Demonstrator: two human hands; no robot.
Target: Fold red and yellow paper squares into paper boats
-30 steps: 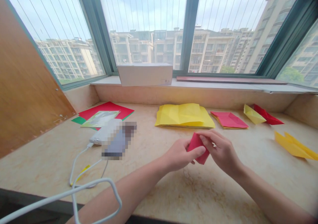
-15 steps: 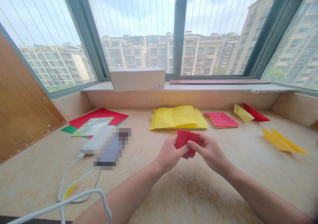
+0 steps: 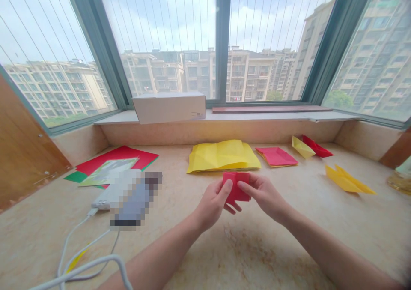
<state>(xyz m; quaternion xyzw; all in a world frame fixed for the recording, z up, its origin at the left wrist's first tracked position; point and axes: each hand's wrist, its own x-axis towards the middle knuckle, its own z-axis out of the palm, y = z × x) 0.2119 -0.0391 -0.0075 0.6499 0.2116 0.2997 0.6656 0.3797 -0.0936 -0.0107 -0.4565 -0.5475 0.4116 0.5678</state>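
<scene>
Red paper: a small folded red paper (image 3: 236, 186) is held above the marble ledge (image 3: 250, 247), just below the centre of the frame.
Left hand: the left hand (image 3: 212, 204) pinches the paper's left edge, thumb in front and the other fingers behind.
Right hand: the right hand (image 3: 265, 193) pinches the right edge, thumb laid across the front.
Handling: the paper looks very light and thin, stiffened a little by its layers. It would likely crease or tear under a hard squeeze, so fingertips at the edges and corners seem the best hold.
Nearby: a creased yellow sheet (image 3: 223, 155) lies just beyond the hands, with red folded sheets (image 3: 276, 156) to its right and a yellow paper plane (image 3: 348, 180) at right.
Hidden: the paper's back and the fingers behind it are out of sight, so its fold pattern cannot be read.
Obscured: a pixelated patch (image 3: 135, 198) at lower left covers part of a white device. A glassy object (image 3: 401, 176) is cut off at the right edge.
</scene>
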